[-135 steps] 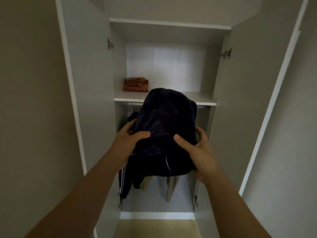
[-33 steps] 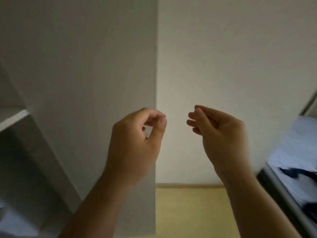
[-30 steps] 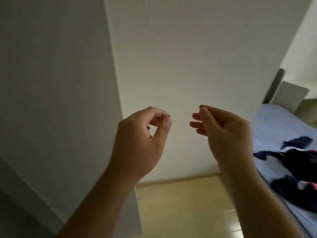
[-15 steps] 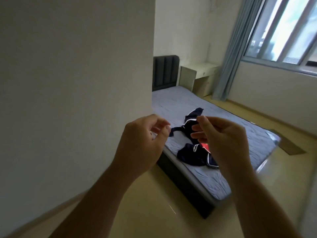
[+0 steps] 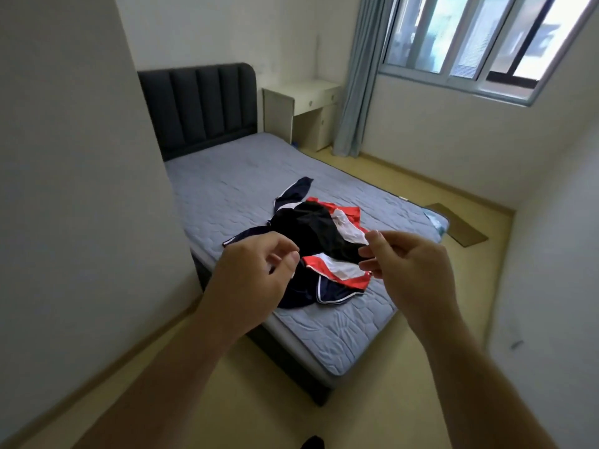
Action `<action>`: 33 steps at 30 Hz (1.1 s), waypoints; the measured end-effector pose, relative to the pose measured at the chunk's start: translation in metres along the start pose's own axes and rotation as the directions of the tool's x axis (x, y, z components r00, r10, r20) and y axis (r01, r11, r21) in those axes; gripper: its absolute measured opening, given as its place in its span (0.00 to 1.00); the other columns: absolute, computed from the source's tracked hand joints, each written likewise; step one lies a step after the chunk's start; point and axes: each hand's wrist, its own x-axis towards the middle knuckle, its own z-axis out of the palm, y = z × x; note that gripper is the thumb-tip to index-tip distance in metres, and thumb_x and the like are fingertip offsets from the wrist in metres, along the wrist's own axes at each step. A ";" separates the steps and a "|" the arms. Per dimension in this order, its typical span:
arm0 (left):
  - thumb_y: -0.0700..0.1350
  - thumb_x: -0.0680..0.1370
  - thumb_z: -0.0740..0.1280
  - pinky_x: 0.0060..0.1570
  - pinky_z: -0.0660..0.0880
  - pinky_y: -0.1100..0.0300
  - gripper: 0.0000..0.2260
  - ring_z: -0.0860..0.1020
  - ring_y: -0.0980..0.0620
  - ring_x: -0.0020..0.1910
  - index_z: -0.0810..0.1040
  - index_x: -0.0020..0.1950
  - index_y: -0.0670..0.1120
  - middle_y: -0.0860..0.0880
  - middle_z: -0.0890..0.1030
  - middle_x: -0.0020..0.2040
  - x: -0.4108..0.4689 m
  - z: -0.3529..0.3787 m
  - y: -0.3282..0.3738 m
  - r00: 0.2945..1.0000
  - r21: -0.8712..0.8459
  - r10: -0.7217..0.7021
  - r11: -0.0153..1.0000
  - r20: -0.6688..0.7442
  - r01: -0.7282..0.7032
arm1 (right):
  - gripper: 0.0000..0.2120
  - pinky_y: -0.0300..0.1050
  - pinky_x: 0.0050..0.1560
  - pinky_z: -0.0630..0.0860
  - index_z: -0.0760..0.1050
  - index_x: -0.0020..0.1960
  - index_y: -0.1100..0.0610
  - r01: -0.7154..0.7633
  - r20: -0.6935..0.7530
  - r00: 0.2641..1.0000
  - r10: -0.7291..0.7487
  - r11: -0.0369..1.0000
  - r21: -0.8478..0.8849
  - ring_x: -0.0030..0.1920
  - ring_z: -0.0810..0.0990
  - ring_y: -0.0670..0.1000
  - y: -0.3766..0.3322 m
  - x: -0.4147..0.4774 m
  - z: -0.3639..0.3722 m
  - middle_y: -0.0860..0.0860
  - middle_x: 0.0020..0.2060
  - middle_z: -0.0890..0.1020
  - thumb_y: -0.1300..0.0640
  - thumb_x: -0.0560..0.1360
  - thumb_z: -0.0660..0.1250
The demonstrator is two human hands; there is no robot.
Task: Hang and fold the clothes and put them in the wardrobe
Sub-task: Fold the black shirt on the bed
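**A:** Where do things stand?

**B:** The left hand [image 5: 252, 280] is raised, fingers loosely curled, with nothing in it. Beyond the gap between the two hands, a heap of clothes [image 5: 311, 228] in dark blue, black, red and white lies crumpled on the bed [image 5: 233, 189]. Neither hand touches it. The right hand [image 5: 411, 270] is the same: loosely curled, empty.

**A:** So what's left?

**B:** I'd judge the whole heap needs sorting, hanging or folding, then carrying off. The wardrobe isn't in view, so I can't say what's already inside.

**A:** Any brand or writing?

**B:** None I can read. The clothes show only stripes and colour blocks, and any label is too small to tell.
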 end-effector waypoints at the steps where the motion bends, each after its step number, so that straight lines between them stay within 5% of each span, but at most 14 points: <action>1: 0.47 0.79 0.70 0.40 0.74 0.73 0.02 0.80 0.64 0.42 0.82 0.47 0.54 0.61 0.82 0.38 0.016 0.017 -0.008 1.000 -0.009 -0.017 1.000 0.006 0.017 | 0.07 0.52 0.43 0.85 0.83 0.44 0.48 -0.005 0.004 1.000 0.005 0.999 -0.032 0.33 0.85 0.45 0.012 0.020 -0.002 0.43 0.34 0.86 0.55 0.80 0.70; 11: 0.48 0.78 0.71 0.39 0.75 0.69 0.02 0.80 0.64 0.40 0.82 0.45 0.54 0.62 0.81 0.37 0.186 0.197 -0.055 0.947 0.009 -0.176 0.984 0.269 0.180 | 0.12 0.51 0.57 0.79 0.82 0.60 0.51 -0.120 0.175 0.965 0.195 0.922 -0.368 0.50 0.84 0.46 0.124 0.201 -0.042 0.45 0.49 0.86 0.49 0.82 0.63; 15: 0.47 0.77 0.71 0.37 0.70 0.77 0.03 0.79 0.67 0.40 0.83 0.44 0.54 0.66 0.80 0.37 0.236 0.273 -0.059 0.917 0.019 -0.209 0.976 0.339 0.216 | 0.12 0.47 0.56 0.79 0.82 0.59 0.50 -0.191 0.210 0.936 0.282 0.909 -0.370 0.49 0.83 0.44 0.180 0.262 -0.063 0.43 0.48 0.85 0.49 0.82 0.63; 26: 0.48 0.76 0.71 0.37 0.69 0.72 0.07 0.78 0.68 0.41 0.80 0.39 0.59 0.71 0.80 0.39 0.347 0.454 -0.066 0.815 0.123 -0.477 0.877 0.330 0.464 | 0.11 0.37 0.48 0.68 0.82 0.58 0.48 -0.156 0.350 0.877 0.328 0.886 -0.437 0.48 0.78 0.42 0.312 0.450 -0.128 0.42 0.50 0.84 0.50 0.82 0.63; 30: 0.47 0.75 0.70 0.35 0.69 0.76 0.07 0.78 0.68 0.40 0.79 0.39 0.57 0.65 0.81 0.36 0.376 0.516 -0.069 0.754 0.142 -0.541 0.836 0.373 0.529 | 0.12 0.46 0.54 0.76 0.83 0.55 0.55 -0.152 0.411 0.835 0.366 0.871 -0.467 0.52 0.81 0.52 0.348 0.507 -0.131 0.50 0.51 0.86 0.53 0.82 0.62; 33: 0.47 0.76 0.69 0.42 0.73 0.69 0.05 0.80 0.62 0.41 0.80 0.42 0.56 0.61 0.82 0.40 0.395 0.560 -0.080 0.692 0.191 -0.587 0.803 0.420 0.565 | 0.12 0.53 0.56 0.78 0.81 0.54 0.57 -0.165 0.445 0.799 0.404 0.859 -0.484 0.53 0.81 0.55 0.377 0.541 -0.126 0.53 0.50 0.85 0.54 0.82 0.60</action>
